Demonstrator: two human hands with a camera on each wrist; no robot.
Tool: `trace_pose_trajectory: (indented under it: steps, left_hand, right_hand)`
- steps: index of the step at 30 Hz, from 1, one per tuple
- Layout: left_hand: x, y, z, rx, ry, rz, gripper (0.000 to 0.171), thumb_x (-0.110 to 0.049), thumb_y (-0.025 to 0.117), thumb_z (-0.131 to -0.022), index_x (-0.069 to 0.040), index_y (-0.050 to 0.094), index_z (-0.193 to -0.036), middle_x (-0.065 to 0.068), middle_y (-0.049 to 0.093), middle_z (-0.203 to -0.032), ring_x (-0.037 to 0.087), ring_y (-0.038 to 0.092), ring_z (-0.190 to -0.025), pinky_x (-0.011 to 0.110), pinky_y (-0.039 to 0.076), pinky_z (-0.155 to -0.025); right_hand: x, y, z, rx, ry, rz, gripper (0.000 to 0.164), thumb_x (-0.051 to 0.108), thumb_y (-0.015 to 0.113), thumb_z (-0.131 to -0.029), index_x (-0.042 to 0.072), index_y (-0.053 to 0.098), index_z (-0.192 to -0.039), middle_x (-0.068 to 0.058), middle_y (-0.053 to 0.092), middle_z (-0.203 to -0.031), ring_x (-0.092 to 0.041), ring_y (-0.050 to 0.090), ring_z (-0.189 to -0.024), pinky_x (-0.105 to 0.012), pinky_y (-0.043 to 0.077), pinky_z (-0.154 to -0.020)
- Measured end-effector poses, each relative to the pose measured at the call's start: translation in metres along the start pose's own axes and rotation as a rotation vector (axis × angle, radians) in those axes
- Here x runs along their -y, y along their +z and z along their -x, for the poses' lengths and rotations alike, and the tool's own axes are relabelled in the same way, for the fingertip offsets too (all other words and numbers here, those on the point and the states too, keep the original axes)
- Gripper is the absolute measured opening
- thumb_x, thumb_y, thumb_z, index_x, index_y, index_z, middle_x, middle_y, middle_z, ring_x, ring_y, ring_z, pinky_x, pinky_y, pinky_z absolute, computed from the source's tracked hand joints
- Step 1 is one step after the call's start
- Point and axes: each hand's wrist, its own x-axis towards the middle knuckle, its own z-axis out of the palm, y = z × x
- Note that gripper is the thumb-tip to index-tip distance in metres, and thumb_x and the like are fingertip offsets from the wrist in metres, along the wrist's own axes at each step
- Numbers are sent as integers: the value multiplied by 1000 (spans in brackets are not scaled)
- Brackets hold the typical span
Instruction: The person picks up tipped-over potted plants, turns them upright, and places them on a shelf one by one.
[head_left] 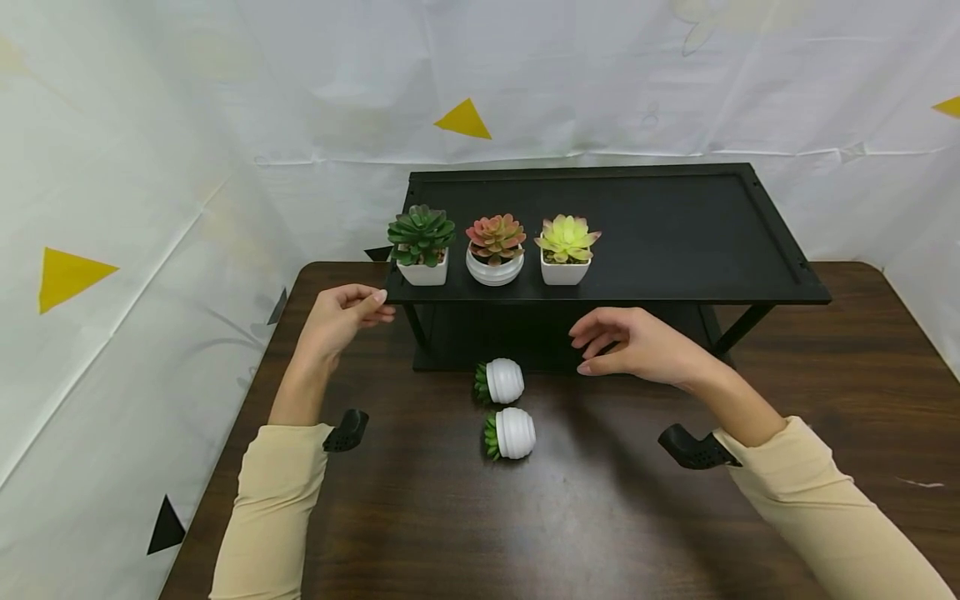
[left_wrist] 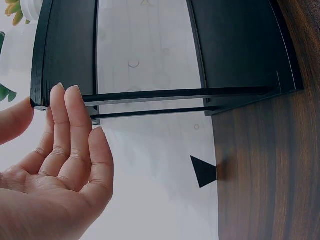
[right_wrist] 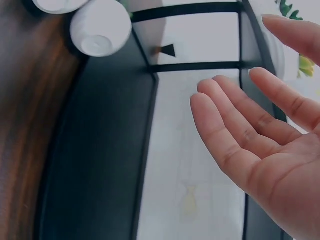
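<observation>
At the front left corner of a black two-tier shelf point(head_left: 675, 225), my left hand point(head_left: 347, 315) pinches the edge, thumb on the outer side and fingers under the top board point(left_wrist: 65, 50). My right hand point(head_left: 637, 346) hovers in front of the shelf with relaxed fingers and holds nothing. Along the top board's left part stand a dark green succulent in a square white pot point(head_left: 423, 271), a reddish succulent in a round white pot point(head_left: 495, 271) and a yellow-green succulent in a square white pot point(head_left: 564, 273). Two potted plants with ribbed white pots, a farther one point(head_left: 506, 381) and a nearer one point(head_left: 516, 433), lie sideways.
The shelf stands at the back of a dark wooden table point(head_left: 450, 533), its lower board point(right_wrist: 100, 150) near the tabletop. Slim black legs point(head_left: 742, 329) join the two boards. A white sheet point(head_left: 337, 100) with yellow and black triangles hangs behind and to the left.
</observation>
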Motion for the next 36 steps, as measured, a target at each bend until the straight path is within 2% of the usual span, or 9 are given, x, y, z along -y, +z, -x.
trace_pose_trajectory:
  steps: [6,15,21,28,36]
  left_hand:
    - [0,0,0,0,0,1,34,-20,54,-94,9,54,-113,0,64,-82,21,64,-87,35,46,-90]
    - [1,0,-1,-5,6,-4,34,-20,54,-94,8,55,-112,0,64,-82,27,63,-92,35,46,-90]
    - [1,0,0,-1,10,-3,34,-20,54,-94,9,54,-112,1,64,-83,25,63,-90,35,46,-90]
    - [0,0,1,-1,10,0,35,-20,54,-94,9,54,-113,2,64,-83,22,64,-88,38,44,-92]
    - [0,1,0,-11,2,7,34,-20,54,-94,8,54,-112,2,64,-83,14,64,-82,40,44,-93]
  right_hand:
    - [-9,17,-4,27,-9,-1,39,9,73,-78,-1,57,-112,-14,57,-106,-30,58,-94,-29,52,-74]
    - [-18,40,-9,61,-29,54,38,12,73,-78,1,58,-112,-12,57,-106,-27,56,-95,-33,50,-79]
    - [-26,58,-13,85,-17,112,42,15,73,-78,1,57,-115,-9,58,-105,-29,55,-96,-32,50,-78]
    - [-34,75,-16,109,-24,164,44,16,73,-78,0,57,-116,-16,57,-107,-31,53,-96,-33,49,-75]
    - [-38,91,-19,79,-28,208,44,18,75,-75,1,60,-113,-13,57,-108,-30,52,-96,-40,47,-78]
